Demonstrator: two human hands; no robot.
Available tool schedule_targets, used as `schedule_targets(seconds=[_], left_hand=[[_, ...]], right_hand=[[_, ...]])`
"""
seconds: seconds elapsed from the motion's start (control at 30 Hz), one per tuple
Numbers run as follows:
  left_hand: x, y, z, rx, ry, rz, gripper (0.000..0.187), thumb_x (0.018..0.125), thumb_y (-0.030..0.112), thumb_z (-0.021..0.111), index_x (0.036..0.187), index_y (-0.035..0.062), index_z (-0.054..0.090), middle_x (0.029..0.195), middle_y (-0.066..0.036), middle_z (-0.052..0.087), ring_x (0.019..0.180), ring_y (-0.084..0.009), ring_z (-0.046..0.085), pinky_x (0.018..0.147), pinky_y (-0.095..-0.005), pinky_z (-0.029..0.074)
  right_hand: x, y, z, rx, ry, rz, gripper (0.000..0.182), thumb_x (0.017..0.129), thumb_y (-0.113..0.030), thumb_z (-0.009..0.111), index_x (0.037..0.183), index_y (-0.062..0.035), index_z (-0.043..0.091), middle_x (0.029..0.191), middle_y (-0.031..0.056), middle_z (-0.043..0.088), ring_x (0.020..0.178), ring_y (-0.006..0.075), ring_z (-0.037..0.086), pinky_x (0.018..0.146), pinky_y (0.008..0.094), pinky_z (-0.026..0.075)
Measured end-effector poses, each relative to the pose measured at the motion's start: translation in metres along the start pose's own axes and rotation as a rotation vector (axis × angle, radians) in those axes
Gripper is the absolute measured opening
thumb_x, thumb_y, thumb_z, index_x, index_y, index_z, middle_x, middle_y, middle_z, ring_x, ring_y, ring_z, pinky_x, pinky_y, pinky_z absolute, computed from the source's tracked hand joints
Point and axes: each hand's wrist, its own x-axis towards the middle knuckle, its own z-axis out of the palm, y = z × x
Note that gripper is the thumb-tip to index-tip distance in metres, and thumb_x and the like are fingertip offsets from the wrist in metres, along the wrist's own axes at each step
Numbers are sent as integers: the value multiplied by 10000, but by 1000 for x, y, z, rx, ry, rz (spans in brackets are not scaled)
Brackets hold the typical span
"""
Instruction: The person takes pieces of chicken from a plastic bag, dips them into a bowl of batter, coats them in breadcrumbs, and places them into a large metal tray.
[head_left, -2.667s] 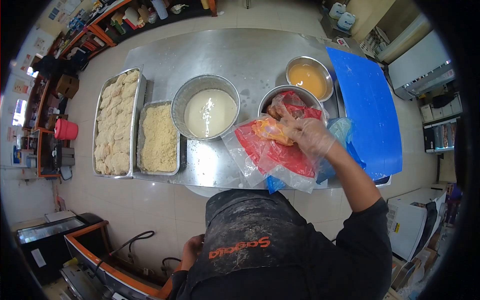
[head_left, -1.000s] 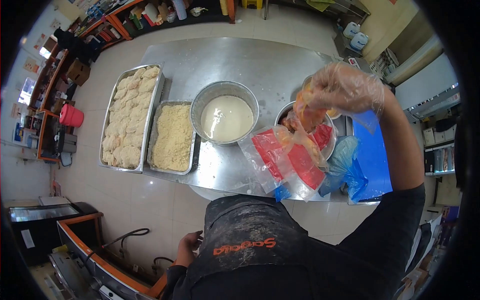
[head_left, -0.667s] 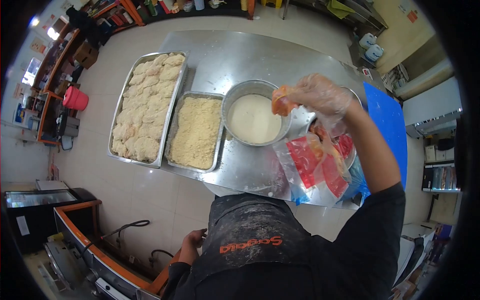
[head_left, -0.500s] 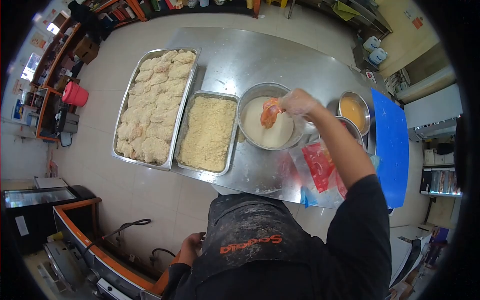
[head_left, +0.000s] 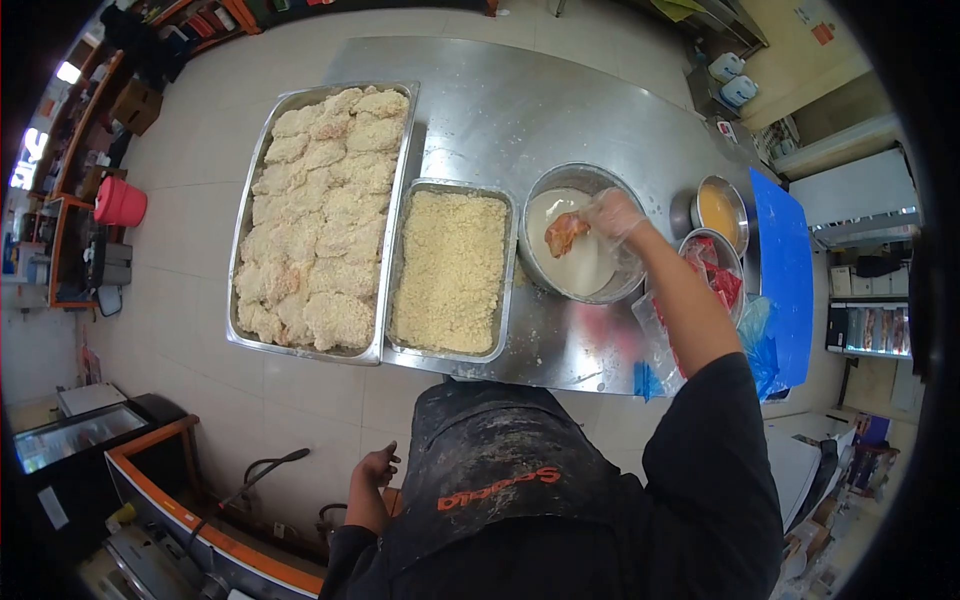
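Observation:
My right hand [head_left: 615, 214], in a clear plastic glove, is closed on a piece of raw meat [head_left: 566, 233] over the round metal bowl [head_left: 530, 250] of white flour [head_left: 590, 268]. Left of that bowl, a metal tray [head_left: 508, 300] holds pale crumbs [head_left: 450, 265]. Farther left, a larger tray [head_left: 240, 215] is filled with rows of breaded pieces [head_left: 320, 220]. Bare and apart from the trays, my left hand [head_left: 378, 464] hangs beside the apron with its fingers partly spread, holding nothing.
On the right of the steel table [head_left: 480, 90] are a bowl of orange liquid [head_left: 718, 212], a bowl with red plastic packaging [head_left: 722, 280], a blue board [head_left: 785, 285] and a blue bag [head_left: 762, 350]. A pink bucket [head_left: 120, 202] stands on the left.
My right hand and the meat are slightly lower and farther right in view. The red packaging now lies more in the bowl. My left hand has risen a little. The whole view has shifted.

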Motion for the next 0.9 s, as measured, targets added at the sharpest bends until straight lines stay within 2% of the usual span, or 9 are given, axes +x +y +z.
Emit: schedule_targets(seconds=[0.13,0.23,0.33,0.37,0.47,0.57,0.67,0.77,0.9], left_hand=[[-4,10,-23,26,14,-3,605,974,583,438,1176,30,576,659,-8,453,423,-112,303,409,-288,284],[-2,13,-40,39,19,-8,601,973,579,444,1180,31,577,655,-7,452,422,-113,305,408,-285,280],[3,10,-51,58,11,-32,591,971,574,456,1171,32,580,648,-8,451,423,-113,306,410,-289,278],[4,9,-54,66,8,-42,587,970,573,461,1167,33,581,645,-8,451,423,-114,305,411,-291,278],[3,6,-62,78,3,-58,582,968,564,470,1170,30,581,638,-8,450,426,-115,309,413,-294,276],[-7,4,-66,80,52,-16,582,966,563,474,1166,27,582,633,-9,452,430,-115,317,412,-294,273],[-9,1,-70,86,34,-21,583,966,563,472,1167,27,579,634,-7,450,432,-114,320,412,-291,271],[16,-12,-78,68,-2,-29,586,965,566,468,1175,29,574,634,-4,447,431,-111,315,411,-287,270],[3,-8,-68,88,6,-31,581,974,558,453,1187,31,570,616,10,432,427,-105,310,407,-283,262]], right_hand=[[-34,-30,-46,266,22,-71,490,891,-474,609,815,1,699,823,200,674,700,315,595,729,404,479],[-72,-73,-72,87,199,-50,396,927,-417,594,912,-45,727,863,193,691,757,309,634,756,393,482],[-74,-65,-25,84,245,-206,186,861,-222,673,957,-75,735,807,168,686,717,249,641,712,346,502],[-64,-46,6,-53,266,-230,185,852,-179,651,1003,-129,746,898,193,685,809,332,668,760,372,516],[-50,-40,46,-251,-93,-139,268,925,-328,597,1102,-174,726,1065,190,682,962,360,652,884,407,488],[-51,-55,50,-498,-72,-90,242,901,-282,611,1080,-180,738,1055,175,686,970,350,654,890,419,485],[-48,-58,23,-271,-85,-213,228,904,-280,608,1013,-140,751,996,185,691,940,347,659,883,420,490],[-49,-58,-10,-175,158,-257,280,907,-346,617,943,-103,752,910,189,693,860,339,662,823,395,508],[-59,-67,-64,-8,207,-96,378,898,-400,634,904,-34,731,812,212,672,740,314,637,743,377,506]])
